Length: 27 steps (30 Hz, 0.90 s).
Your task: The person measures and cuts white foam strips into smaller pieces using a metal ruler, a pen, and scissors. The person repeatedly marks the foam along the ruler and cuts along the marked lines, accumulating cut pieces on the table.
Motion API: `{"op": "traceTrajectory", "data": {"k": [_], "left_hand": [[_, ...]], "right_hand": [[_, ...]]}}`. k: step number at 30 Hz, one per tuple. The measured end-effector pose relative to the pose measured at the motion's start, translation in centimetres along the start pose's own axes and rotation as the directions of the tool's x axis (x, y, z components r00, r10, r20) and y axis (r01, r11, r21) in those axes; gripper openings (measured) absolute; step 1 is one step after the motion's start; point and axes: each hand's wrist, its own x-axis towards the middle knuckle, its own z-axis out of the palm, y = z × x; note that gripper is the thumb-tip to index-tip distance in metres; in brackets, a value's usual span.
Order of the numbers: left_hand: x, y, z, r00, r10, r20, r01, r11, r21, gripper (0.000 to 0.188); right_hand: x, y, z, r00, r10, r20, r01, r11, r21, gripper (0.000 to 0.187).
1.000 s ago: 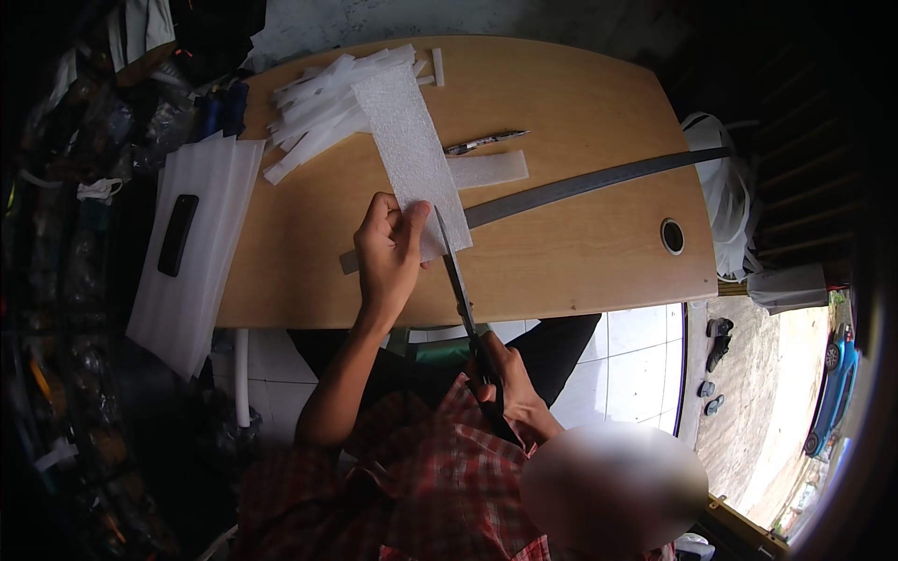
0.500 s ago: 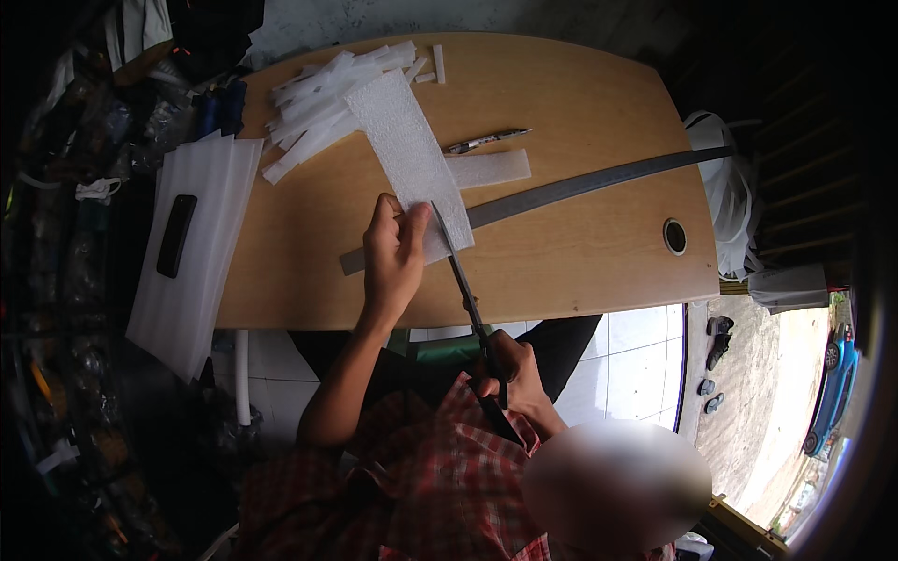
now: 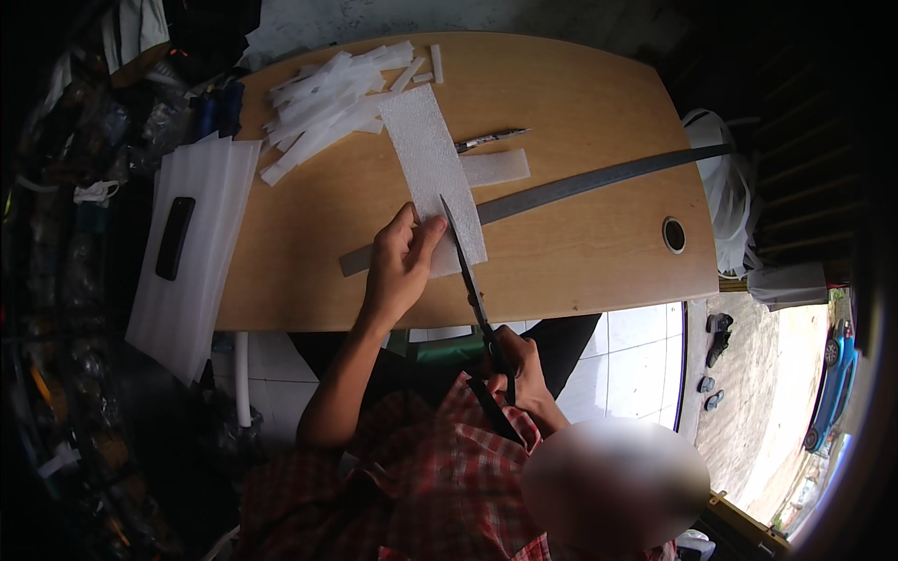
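My left hand (image 3: pixel 400 266) pinches the near end of a white foam sheet (image 3: pixel 426 140), thumb on top. The sheet is a long strip slanting away over the table, across a grey metal ruler (image 3: pixel 571 194). In my right hand (image 3: pixel 524 367) are black-handled scissors (image 3: pixel 474 292), fingers closed round the handles. Their long blades point away from me and lie over the sheet's near part, just right of my left thumb. Whether the lower blade is beneath the foam is hard to make out.
On the wooden table (image 3: pixel 580 103) lie a heap of white foam strips (image 3: pixel 327 93), a pen (image 3: pixel 493 139) and a short foam piece (image 3: pixel 500 167). At left, a black phone (image 3: pixel 176 237) rests on stacked foam sheets (image 3: pixel 210 271). A cable hole (image 3: pixel 673 236) is near the right edge.
The foam sheet and my left hand have shifted a little to the right and nearer to me. The scissor blades have moved slightly right with them, still over the sheet.
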Motion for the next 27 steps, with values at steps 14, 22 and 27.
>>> {"op": "traceTrajectory", "data": {"k": [14,22,27], "left_hand": [[0.3,1.5,-0.8,0.992,-0.111,0.056,0.110,0.994,0.019,0.024],[-0.2,1.8,-0.9,0.973,-0.205,0.101,0.210,0.977,-0.038,0.026],[-0.4,0.4,-1.4,0.950,-0.217,0.222,0.226,0.974,-0.015,0.027]], "right_hand": [[0.2,-0.7,0.7,0.999,-0.020,-0.041,0.021,1.000,0.019,0.083],[0.2,-1.0,1.2,0.997,-0.027,-0.072,0.023,0.998,-0.054,0.082],[0.2,-0.4,0.6,0.998,-0.031,-0.049,0.030,0.999,-0.022,0.082]]}}
